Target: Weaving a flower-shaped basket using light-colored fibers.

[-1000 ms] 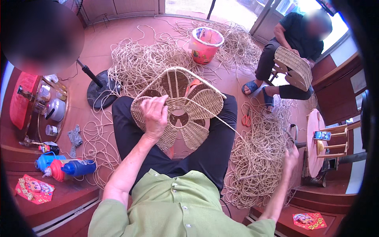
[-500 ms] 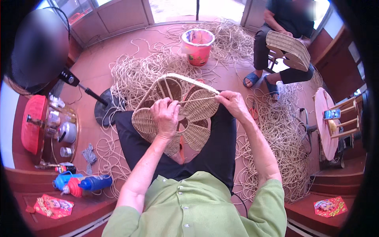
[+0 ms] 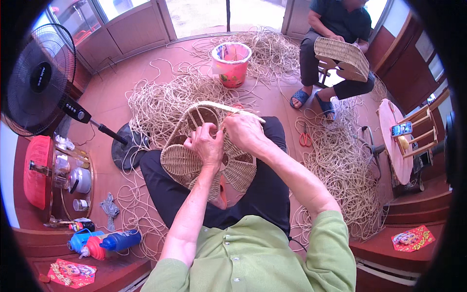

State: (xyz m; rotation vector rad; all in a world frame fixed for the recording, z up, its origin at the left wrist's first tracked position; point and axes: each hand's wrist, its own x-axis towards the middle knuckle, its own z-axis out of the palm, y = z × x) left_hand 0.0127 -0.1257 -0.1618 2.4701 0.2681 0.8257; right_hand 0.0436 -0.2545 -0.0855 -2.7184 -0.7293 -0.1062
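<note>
Supporting a woven basket point(image 3: 181, 161) on the lap point(image 3: 270, 194), probably handling light and fairly stiff, gripping best by the rim point(image 3: 206, 103). Holding the left hand point(image 3: 209, 145) with fingers bent, the right hand point(image 3: 244, 132) just beside with fingertips hidden; being unable to tell whether pinching. Sitting near loose cord point(image 3: 340, 185).

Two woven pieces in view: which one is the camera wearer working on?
The lower, central woven piece, with the wearer's left hand and right hand at it. The other woven piece is at upper right, with the seated co-worker.
</note>
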